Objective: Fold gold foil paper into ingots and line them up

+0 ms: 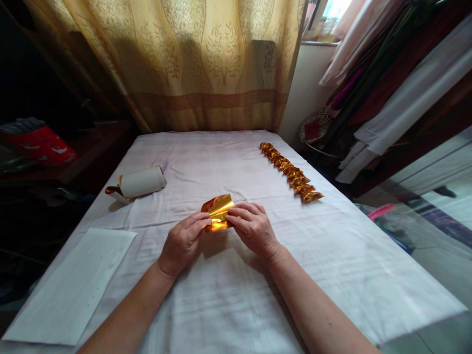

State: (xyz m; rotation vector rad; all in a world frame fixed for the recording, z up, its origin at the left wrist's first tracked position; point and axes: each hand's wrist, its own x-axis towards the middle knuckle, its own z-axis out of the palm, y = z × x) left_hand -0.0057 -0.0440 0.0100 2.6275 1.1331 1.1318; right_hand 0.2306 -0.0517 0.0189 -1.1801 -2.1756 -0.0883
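A sheet of shiny gold foil paper [220, 205] is held between my two hands, just above the cloth near the middle of the table. My left hand [183, 239] pinches its left edge, with the thumb and fingers closed on it. On the other side my right hand [255, 227] grips the right edge, its fingers lying over the foil. The sheet is bent, with a fold running across it between my fingertips. Both thumbs are partly hidden.
A white-backed roll [142, 183] with gold inside lies at the left. Nearer, a white paper sheet [73, 285] lies flat. Folded gold foil pieces [287, 169] form a row at the right. The table [221, 157] wears a pale cloth; clothes [398, 103] hang at the right.
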